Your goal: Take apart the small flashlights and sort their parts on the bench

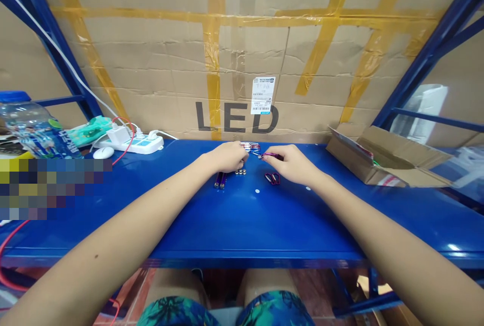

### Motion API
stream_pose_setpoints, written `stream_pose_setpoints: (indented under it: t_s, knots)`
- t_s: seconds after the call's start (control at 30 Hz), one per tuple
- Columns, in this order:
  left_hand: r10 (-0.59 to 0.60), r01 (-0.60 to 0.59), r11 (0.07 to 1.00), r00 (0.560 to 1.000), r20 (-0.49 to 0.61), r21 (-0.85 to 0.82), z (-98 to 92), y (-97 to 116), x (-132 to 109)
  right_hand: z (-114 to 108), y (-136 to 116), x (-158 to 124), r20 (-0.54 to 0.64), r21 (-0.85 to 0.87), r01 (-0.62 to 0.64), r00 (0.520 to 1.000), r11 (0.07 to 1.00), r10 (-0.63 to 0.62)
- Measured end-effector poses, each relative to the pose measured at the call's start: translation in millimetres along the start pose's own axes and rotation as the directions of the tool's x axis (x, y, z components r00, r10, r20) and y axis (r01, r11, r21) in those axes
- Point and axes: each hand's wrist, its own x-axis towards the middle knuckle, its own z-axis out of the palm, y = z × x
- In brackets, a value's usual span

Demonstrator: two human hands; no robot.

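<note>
Both my arms reach out over a blue metal table (242, 220). My left hand (227, 157) is curled, fingers closed over small purple pen-like tubes (220, 180) that stick out beneath it. Small silver button cells (240, 170) lie just right of it. My right hand (291, 163) pinches a thin purple tube (269, 156) that points left toward a pile of similar small parts (250, 147). A purple clip (272, 178) lies on the table under my right hand.
A white power strip (138, 143) with plugs, a white mouse (103, 153), a green packet (88, 130) and a water bottle (34, 131) sit at the left. An open cardboard box (385, 157) stands at the right. A taped cardboard wall marked LED (236, 117) closes the back.
</note>
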Motion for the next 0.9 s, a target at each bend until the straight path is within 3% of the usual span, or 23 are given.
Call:
stream_pose_setpoints:
  t_s: [0.27,0.9]
  knots:
    - [0.106,-0.106,0.994,0.994,-0.008,0.014,3.2,-6.7,6.5,0.0,0.0,0.1,0.03,0.003,-0.016,0.999,1.0,0.016]
    - [0.049,-0.049,0.999,0.999,0.003,-0.009,9.4,-19.5,2.9,-0.2,-1.7,-0.6,0.065,0.012,-0.044,0.997,0.999,0.043]
